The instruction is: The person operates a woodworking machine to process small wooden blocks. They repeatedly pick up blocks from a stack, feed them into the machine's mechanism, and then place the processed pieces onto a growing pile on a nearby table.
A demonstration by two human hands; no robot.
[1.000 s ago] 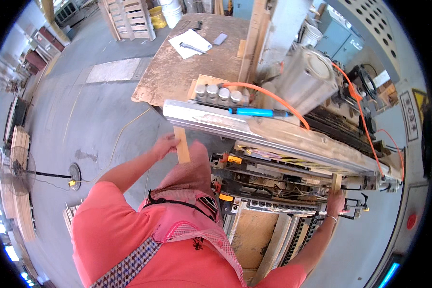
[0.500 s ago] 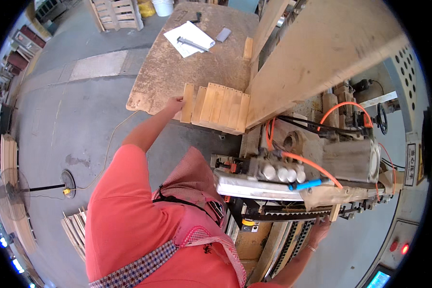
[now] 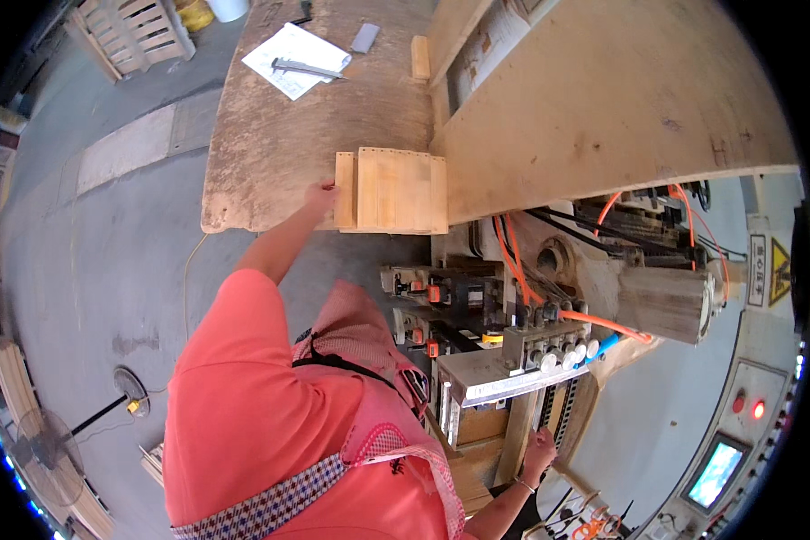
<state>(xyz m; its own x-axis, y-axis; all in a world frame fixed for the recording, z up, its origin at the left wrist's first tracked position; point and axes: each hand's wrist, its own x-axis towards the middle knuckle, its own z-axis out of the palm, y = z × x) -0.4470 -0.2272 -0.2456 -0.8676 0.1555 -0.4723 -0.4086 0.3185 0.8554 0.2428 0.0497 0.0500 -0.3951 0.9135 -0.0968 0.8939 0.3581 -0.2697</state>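
Note:
My left hand [image 3: 320,194] pinches the outer side of a light wooden board [image 3: 345,191], which stands at the left end of a row of similar wooden boards [image 3: 396,191]. The row lies at the near edge of the brown worktable [image 3: 270,162], its top edges dotted with small dark holes. Down at the lower right, my right hand [image 3: 538,454] hovers by the machine's dark toothed rail [image 3: 562,416]. Its fingers are curled in, and I see nothing between them.
A tall wooden panel [image 3: 603,117] rises right of the boards. Machinery with orange hoses [image 3: 603,326] and a metal cylinder [image 3: 666,301] stands below it. Paper with a caliper [image 3: 306,69] lies on the table. A lit control screen [image 3: 715,470] is at right; a fan [image 3: 45,445] stands left.
My view has shifted. The board in my left hand now sits straighter and closer to the row. My right hand has drawn back along the rail toward me, away from a small wood piece.

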